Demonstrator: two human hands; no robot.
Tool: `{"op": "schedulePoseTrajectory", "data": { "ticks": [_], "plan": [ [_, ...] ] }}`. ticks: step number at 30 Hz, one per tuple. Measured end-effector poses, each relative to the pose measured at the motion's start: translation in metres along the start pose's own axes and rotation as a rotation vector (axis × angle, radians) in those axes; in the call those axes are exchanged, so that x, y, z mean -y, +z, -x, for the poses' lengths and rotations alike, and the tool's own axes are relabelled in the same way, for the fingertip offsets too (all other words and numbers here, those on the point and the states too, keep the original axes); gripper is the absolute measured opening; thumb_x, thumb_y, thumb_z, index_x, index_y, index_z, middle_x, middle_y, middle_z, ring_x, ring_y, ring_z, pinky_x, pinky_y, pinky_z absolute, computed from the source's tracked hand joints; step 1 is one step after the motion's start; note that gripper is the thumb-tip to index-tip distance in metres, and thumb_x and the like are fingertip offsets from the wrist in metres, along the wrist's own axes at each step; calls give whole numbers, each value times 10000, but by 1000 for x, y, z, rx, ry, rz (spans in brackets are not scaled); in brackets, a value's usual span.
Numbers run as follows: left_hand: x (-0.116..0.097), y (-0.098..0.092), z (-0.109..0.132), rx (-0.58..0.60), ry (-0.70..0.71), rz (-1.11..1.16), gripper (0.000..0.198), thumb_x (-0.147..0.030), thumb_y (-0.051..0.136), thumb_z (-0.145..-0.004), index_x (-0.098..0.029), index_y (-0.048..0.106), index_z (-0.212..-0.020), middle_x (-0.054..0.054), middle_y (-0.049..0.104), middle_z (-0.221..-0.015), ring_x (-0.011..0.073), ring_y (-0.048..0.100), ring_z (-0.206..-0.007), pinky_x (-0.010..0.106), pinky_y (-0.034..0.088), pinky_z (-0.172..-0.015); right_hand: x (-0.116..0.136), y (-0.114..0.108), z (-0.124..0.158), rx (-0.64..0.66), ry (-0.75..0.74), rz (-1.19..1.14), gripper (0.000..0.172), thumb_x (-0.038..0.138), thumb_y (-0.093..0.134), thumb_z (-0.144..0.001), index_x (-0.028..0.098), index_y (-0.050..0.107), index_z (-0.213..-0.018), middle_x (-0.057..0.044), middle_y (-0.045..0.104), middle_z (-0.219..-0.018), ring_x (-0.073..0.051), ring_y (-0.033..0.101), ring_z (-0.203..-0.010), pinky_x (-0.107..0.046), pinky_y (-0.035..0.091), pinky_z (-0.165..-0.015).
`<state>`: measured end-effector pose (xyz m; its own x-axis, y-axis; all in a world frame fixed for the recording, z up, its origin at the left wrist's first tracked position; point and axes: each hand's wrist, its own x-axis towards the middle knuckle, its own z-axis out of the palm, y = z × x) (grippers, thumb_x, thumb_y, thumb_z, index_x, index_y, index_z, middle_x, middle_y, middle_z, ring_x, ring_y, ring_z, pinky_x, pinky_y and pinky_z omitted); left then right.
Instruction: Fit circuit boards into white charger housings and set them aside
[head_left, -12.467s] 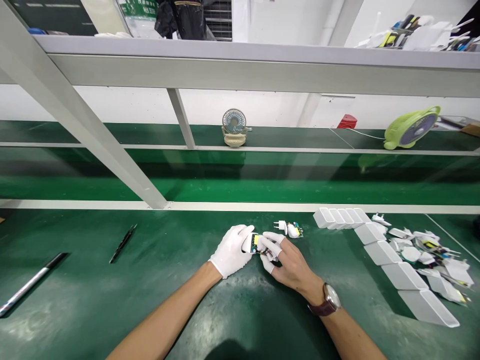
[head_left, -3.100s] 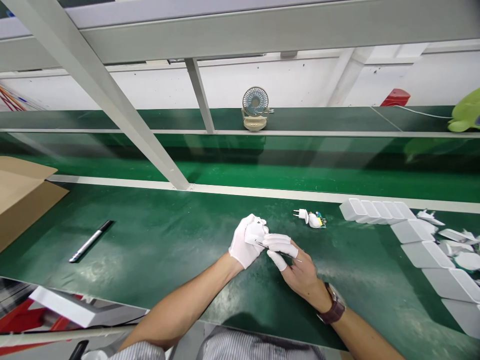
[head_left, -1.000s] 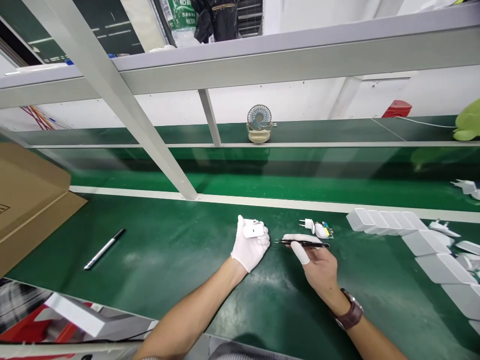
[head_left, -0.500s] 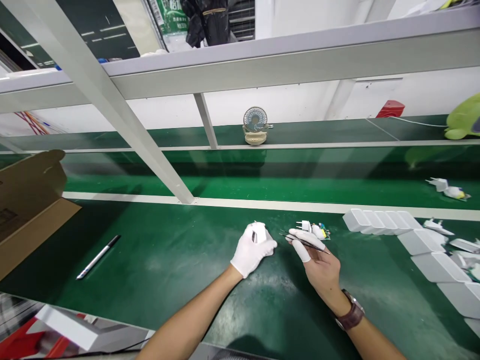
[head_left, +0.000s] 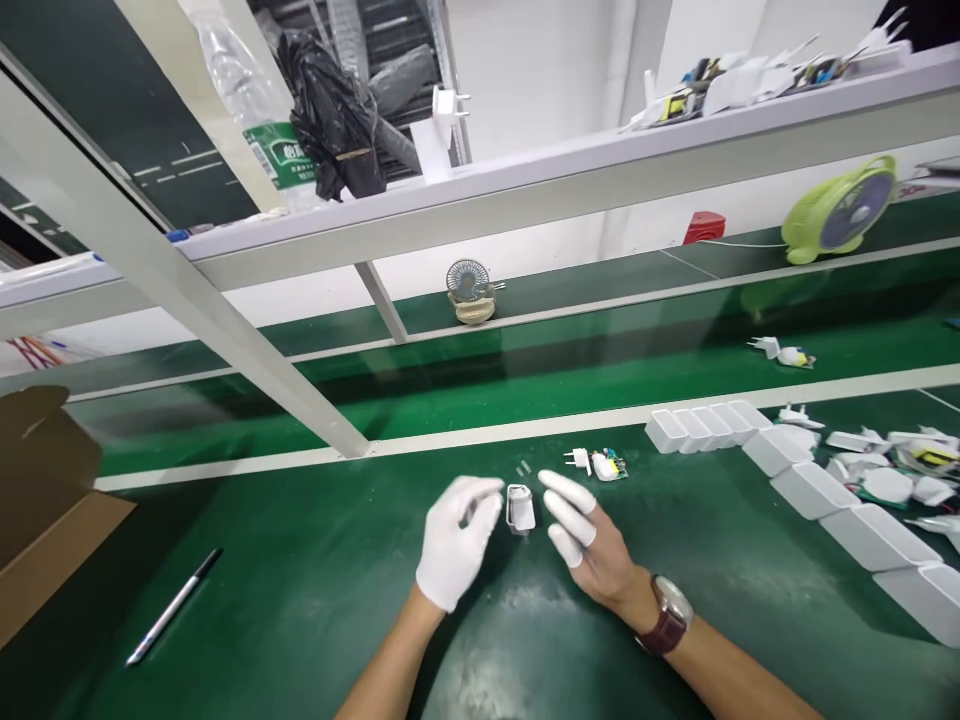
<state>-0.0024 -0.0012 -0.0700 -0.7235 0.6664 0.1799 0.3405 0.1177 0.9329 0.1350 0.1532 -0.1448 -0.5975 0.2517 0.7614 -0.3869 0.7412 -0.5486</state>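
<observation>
A small white plastic housing [head_left: 520, 508] with an open top stands on the green bench between my hands. My left hand [head_left: 457, 540], in a white glove, is just left of it with thumb and fingers curved toward it, a small gap between them and nothing visible inside. My right hand [head_left: 592, 540], with white finger covers and a wristwatch [head_left: 667, 612], is on the other side, fingers spread and apart from the housing. Two tiny clear pieces [head_left: 523, 467] lie behind the housing. A plug with its circuit board [head_left: 598, 463] lies beyond my right fingers. No tweezers are visible.
A row of white housings [head_left: 817, 490] curves along the right, beside loose plug parts [head_left: 892, 465]. A pen [head_left: 174, 606] and a cardboard box [head_left: 52, 520] are at left. A slanted metal post [head_left: 255, 350] crosses behind; a small fan [head_left: 470, 290] stands on the shelf.
The white housing has left my left hand and stands on the bench. The tweezers my right hand held are out of sight, and its fingers have spread. The camera view has tilted and shifted.
</observation>
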Motion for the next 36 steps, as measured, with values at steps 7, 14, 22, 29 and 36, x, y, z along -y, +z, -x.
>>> {"op": "schedulePoseTrajectory", "data": {
  "ticks": [7,14,22,29,36],
  "plan": [
    [7,4,18,146,-222,419,328,-475,554,-950,-170,648,-874,39,593,-741,151,533,-668,273,453,-669,12,11,4,157,-149,100,656,178,649,-894,227,398,-1497,-159,473,-1502,-344,433,-1410,-566,474,-1094],
    [65,-144,-13,-350,-287,-38,554,-697,596,-762,-179,597,-959,50,637,-838,215,657,-759,347,554,-691,5,12,15,148,110,100,776,342,661,-906,206,264,-1559,-163,466,-1504,-328,469,-1385,-505,486,-1101],
    [121,-237,2,-482,-383,-618,255,-418,591,-778,-197,716,-803,66,673,-737,282,646,-826,399,503,-828,-6,30,23,260,283,175,835,415,673,-884,237,231,-1570,-159,529,-1444,-337,558,-1297,-508,523,-1047],
    [156,-241,-3,-559,-360,-900,320,-367,528,-857,-185,762,-978,126,674,-980,307,630,-983,411,473,-956,-19,39,34,315,455,168,813,424,627,-911,261,188,-1575,-144,527,-1455,-331,545,-1320,-481,526,-1045],
    [170,-247,4,-577,-364,-1047,396,-388,504,-890,-152,731,-1113,162,667,-1075,333,609,-1030,441,463,-968,-29,40,45,337,511,162,788,431,609,-913,260,210,-1571,-143,565,-1397,-316,601,-1246,-476,536,-1022]
  ]
}}
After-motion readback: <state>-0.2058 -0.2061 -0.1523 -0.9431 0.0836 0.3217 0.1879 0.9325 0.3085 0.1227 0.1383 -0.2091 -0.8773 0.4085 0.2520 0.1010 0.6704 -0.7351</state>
